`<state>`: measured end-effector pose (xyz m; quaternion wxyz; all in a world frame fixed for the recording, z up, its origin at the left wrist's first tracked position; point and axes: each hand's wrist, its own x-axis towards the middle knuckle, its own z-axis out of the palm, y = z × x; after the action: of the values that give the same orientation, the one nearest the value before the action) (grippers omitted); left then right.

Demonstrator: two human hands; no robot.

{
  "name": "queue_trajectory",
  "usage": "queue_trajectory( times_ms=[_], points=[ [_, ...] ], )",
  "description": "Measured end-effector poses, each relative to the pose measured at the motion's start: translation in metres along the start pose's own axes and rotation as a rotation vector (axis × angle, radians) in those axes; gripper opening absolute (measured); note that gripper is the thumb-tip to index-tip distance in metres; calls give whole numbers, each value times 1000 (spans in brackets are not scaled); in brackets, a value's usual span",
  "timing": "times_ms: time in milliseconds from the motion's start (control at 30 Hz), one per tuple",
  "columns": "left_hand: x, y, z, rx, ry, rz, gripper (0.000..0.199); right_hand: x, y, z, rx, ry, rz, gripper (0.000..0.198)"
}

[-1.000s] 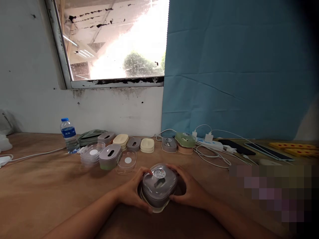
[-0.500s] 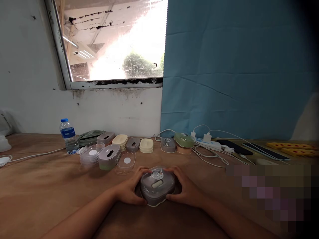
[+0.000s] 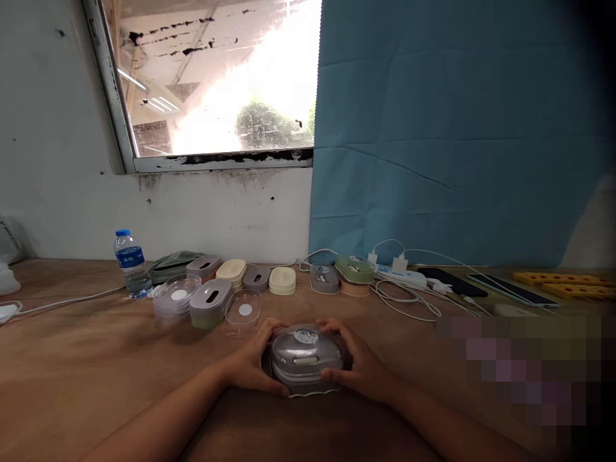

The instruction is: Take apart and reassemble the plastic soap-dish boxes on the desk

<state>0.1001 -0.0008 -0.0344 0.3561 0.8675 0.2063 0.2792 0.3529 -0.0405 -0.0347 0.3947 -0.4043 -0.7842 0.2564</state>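
Note:
Between my two hands is a grey rounded plastic box [image 3: 308, 366] under a clear cover, with a round printed sticker on top and a pale slot in the middle. My left hand [image 3: 257, 362] wraps its left side, thumb at the near lower edge. On the right side, my right hand [image 3: 353, 366] grips it with the thumb on the front and fingers at the far edge. A thin pale rim shows along the bottom of the box. Whether the box rests on the brown table [image 3: 144, 385] or is slightly lifted, I cannot tell.
Behind it stand a stack of clear covers [image 3: 177, 298], a lilac slotted box [image 3: 210, 303], cream boxes [image 3: 282, 281], a covered grey box [image 3: 324, 280] and a green box [image 3: 355, 269]. A water bottle [image 3: 132, 264] is at left; cables and a power strip [image 3: 402, 276] lie right.
The grey box has turned between my hands, so its slot now runs level and its front side faces me more. Both hands stay around it with small finger shifts.

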Motion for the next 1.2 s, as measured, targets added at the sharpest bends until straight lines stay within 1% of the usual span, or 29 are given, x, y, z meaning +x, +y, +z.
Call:
queue_trajectory(
  times_ms=[67, 133, 233, 300, 333, 400, 467, 533, 567, 633, 700, 800, 867, 933, 1067, 1133, 1200],
  points=[
    [-1, -2, 1, -20, 2, 0, 92, 1, 1, 1, 29, 36, 4, 46],
    [-2, -4, 2, -30, 7, -6, 95, 3, 3, 1, 98, 100, 21, 44],
    [-3, -7, 3, -36, 11, -23, 108, 7, 10, 1, 332, 293, 107, 50],
    [-4, -6, 4, -29, 7, -19, 113, 10, 16, -1, 466, 435, 178, 52],
    [-4, -6, 3, -6, 14, -4, 111, 12, 19, -2, 508, 490, 209, 52],
    [-4, -2, 2, 100, 72, 36, 96, 15, 26, -5, 559, 556, 256, 51],
    [-4, 2, 1, 278, 170, 63, 75, 17, 31, -8, 618, 595, 318, 48],
    [-4, 7, 1, 486, 268, 96, 60, 18, 33, -10, 669, 606, 377, 39],
    [-3, 9, 2, 587, 305, 127, 56, 19, 33, -11, 692, 600, 398, 34],
    [-3, 11, 4, 766, 364, 236, 50, 19, 32, -11, 735, 562, 423, 27],
    [-2, 14, 8, 910, 407, 359, 44, 18, 30, -10, 770, 493, 439, 26],
    [0, 17, 11, 1036, 395, 486, 40, 18, 27, -8, 797, 351, 458, 29],
    [1, 19, 10, 1047, 338, 541, 37, 18, 28, -8, 800, 249, 472, 32],
    [1, 20, 8, 1013, 273, 585, 34, 19, 30, -9, 790, 146, 492, 36],
    [3, 21, 4, 882, 186, 609, 27, 22, 38, -12, 754, -46, 541, 42],
    [4, 22, 4, 833, 122, 611, 23, 23, 39, -12, 744, -92, 553, 44],
    [4, 23, 5, 814, 86, 612, 20, 23, 38, -11, 741, -101, 553, 44]
  ],
)
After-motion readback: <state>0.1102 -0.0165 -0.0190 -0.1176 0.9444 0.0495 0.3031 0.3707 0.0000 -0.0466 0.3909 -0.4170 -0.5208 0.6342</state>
